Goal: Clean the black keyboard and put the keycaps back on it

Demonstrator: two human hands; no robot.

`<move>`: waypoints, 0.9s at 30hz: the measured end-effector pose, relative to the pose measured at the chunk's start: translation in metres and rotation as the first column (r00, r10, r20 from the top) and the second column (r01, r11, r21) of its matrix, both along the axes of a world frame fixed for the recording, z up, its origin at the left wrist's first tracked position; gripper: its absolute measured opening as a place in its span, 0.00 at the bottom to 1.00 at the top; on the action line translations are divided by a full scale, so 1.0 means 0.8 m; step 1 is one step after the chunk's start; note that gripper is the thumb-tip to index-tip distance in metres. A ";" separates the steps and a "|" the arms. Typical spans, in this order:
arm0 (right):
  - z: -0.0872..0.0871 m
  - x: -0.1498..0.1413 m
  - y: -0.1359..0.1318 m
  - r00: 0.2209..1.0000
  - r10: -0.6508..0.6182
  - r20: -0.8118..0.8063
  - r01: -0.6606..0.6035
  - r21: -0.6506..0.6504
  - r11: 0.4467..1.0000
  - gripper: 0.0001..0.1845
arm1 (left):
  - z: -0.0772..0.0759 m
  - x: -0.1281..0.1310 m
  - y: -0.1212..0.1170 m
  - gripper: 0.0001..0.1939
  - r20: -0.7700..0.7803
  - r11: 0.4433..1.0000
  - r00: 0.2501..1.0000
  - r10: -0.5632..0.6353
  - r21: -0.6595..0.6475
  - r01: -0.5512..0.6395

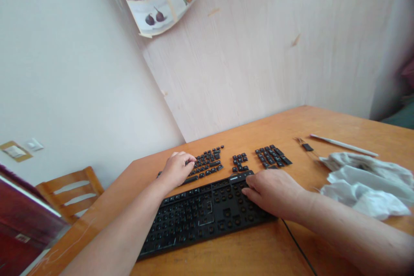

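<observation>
A black keyboard (194, 220) lies on the table with most of its keycaps off, leaving bare sockets; a row along its top left still has keys. My right hand (274, 192) grips its right end, thumb on the sockets and fingers over the far edge. Behind the keyboard, loose black keycaps lie in three groups: a large left group (210, 164), a small middle group (239, 162) and a right group (272, 156). My left hand (178, 167) is over the left end of the large group, thumb and fingers pinched together. A dark bit shows at the fingertips, too small to name.
On the right of the wooden table (343, 127) lie a white pencil-like stick (343, 145), a small black piece with wires (307, 147) and crumpled white plastic (365, 189). A black cable (299, 246) runs toward me. A wooden chair (73, 189) stands left, the wall behind.
</observation>
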State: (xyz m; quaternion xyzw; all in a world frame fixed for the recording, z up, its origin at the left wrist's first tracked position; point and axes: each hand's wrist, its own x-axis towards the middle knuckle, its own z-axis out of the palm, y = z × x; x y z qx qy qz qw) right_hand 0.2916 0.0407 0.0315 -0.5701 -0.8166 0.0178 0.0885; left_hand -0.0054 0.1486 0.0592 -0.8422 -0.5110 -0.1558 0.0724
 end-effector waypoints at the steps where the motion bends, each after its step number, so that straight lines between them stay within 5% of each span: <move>1: 0.000 0.000 0.000 1.000 -0.001 -0.003 0.001 -0.001 1.000 0.21 | -0.002 0.002 0.015 0.10 0.006 1.000 1.000 0.009 -0.006 -0.009; 12: 0.000 -0.003 -0.002 0.999 -0.007 -0.035 0.006 -0.011 1.000 0.19 | -0.029 0.021 0.126 0.08 -0.054 0.989 0.994 0.092 -0.115 -0.098; 27: -0.003 -0.002 -0.002 0.998 -0.025 -0.050 0.023 -0.031 0.999 0.19 | -0.041 0.030 0.158 0.08 -0.052 0.971 0.990 0.132 -0.193 -0.139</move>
